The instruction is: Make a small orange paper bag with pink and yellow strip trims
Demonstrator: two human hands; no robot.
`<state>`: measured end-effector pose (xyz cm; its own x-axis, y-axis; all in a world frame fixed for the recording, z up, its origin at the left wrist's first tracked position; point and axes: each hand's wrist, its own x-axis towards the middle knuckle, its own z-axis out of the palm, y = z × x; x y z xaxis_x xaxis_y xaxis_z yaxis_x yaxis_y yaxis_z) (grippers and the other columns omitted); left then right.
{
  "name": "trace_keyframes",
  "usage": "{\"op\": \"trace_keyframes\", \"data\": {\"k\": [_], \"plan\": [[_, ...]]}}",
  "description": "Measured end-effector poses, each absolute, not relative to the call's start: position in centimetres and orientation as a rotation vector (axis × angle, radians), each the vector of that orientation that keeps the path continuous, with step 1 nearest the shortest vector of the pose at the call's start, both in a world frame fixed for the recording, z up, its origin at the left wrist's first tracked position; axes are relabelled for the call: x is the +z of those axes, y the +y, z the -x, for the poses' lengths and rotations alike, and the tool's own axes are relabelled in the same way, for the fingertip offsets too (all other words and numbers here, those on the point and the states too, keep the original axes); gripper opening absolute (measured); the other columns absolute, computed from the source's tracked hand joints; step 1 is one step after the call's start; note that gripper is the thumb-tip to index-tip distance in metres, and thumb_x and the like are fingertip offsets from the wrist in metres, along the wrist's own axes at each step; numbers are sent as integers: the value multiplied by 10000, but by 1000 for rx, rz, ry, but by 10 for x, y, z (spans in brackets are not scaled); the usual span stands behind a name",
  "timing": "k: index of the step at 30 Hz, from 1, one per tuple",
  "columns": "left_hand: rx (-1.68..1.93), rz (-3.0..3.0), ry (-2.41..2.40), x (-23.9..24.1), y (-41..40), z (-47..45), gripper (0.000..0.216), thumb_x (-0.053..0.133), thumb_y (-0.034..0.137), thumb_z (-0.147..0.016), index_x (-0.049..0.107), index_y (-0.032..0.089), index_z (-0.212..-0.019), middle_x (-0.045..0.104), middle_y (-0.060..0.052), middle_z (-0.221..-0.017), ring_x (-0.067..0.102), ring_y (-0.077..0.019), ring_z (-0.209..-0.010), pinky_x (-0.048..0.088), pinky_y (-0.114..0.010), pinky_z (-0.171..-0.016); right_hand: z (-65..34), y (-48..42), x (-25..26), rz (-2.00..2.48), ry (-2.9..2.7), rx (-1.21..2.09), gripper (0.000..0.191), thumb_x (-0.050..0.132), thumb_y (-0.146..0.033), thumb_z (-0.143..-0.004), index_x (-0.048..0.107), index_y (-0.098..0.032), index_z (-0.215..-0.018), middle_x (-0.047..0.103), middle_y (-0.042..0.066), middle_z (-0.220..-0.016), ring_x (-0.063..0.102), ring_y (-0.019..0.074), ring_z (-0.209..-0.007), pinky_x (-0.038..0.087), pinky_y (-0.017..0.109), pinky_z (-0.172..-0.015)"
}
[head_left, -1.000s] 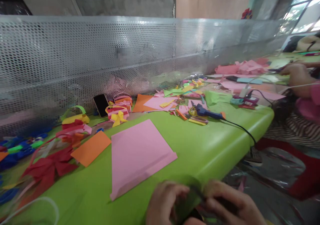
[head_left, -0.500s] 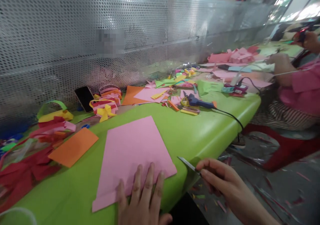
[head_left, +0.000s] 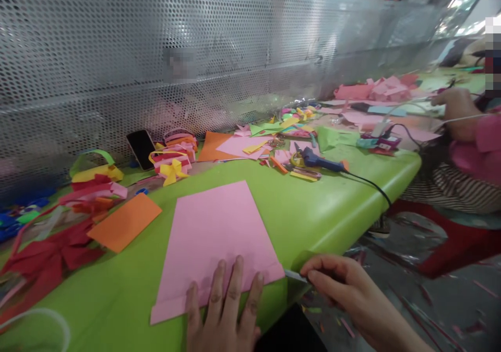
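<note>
Plainly largest, a perforated metal screen (head_left: 156,38) stands along the far side of the green worktop (head_left: 324,206). On the near part of that worktop lies a pink paper sheet (head_left: 215,232), flat, its sides running away from the person; the slanted view leaves its long axis uncertain. A narrow folded strip crosses its near edge, rising from lower left to right.

The hands are apart. The left hand (head_left: 223,310) presses palm down on this strip, fingers spread and pointing away. The right hand (head_left: 344,284) reaches in from the lower right, beside the worktop's edge, thumb and bent forefinger closed in a pinch.

Left of the sheet, an orange card (head_left: 125,221) slants up to the right. Beyond the sheet, a blue glue gun (head_left: 321,161) lies with its nozzle toward the left. A purple box (head_left: 385,142) bears a pale label too small to read. A smartphone (head_left: 141,148) leans by the screen, its display dark.

Smallest, a slim metal blade (head_left: 294,276), pinched by the right hand, lies nearly sideways, pointing left at the strip's right end; its tip is unclear.
</note>
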<state>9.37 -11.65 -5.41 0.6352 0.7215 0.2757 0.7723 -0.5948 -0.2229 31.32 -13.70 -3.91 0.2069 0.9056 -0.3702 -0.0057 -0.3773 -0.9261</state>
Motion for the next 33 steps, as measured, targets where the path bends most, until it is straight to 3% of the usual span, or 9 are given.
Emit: {"op": "trace_keyframes", "data": {"k": [4, 11, 18, 24, 33], "plan": [[-238, 2523, -1184, -53, -117, -96, 820, 428, 13, -742, 107, 371, -1406, 458, -62, -1369, 424, -318, -1236, 218, -662, -988, -311, -138, -37, 1562, -901, 1298, 167, 589, -297, -684, 652, -143, -683, 428, -50, -483, 338, 66, -456, 246, 188, -427], [-149, 2552, -1213, -47, -117, -100, 825, 468, 36, -719, 171, 433, -1378, 446, -33, -1382, 406, -347, -1241, 283, -673, -935, -300, -137, -42, 1532, -839, 1352, 247, 550, -362, -747, 640, -135, -778, 442, -61, -436, 324, 49, -369, 223, 168, -365], [-140, 2575, -1233, -43, -118, -107, 871, 632, 130, -621, 273, 427, -1357, 461, -70, -1369, 421, -409, -1201, 241, -737, -888, -297, -137, -43, 1585, -853, 1248, 263, 578, -360, -722, 683, -135, -806, 478, -50, -444, 354, 50, -362, 251, 161, -350], [-120, 2565, -1252, -38, -113, -123, 882, 685, 116, -601, 319, 420, -1343, 416, -69, -1401, 411, -412, -1207, 311, -712, -866, -306, -133, -44, 1549, -770, 1283, 353, 595, -419, -709, 676, -113, -864, 451, -64, -440, 325, 40, -316, 221, 165, -321], [-109, 2578, -1235, -37, -116, -122, 863, 651, 70, -625, 323, 416, -1344, 423, -79, -1394, 423, -415, -1201, 299, -728, -866, -315, -132, -42, 1605, -839, 1231, 259, 610, -338, -663, 709, -128, -776, 459, -40, -456, 305, 48, -380, 178, 173, -344]]}}
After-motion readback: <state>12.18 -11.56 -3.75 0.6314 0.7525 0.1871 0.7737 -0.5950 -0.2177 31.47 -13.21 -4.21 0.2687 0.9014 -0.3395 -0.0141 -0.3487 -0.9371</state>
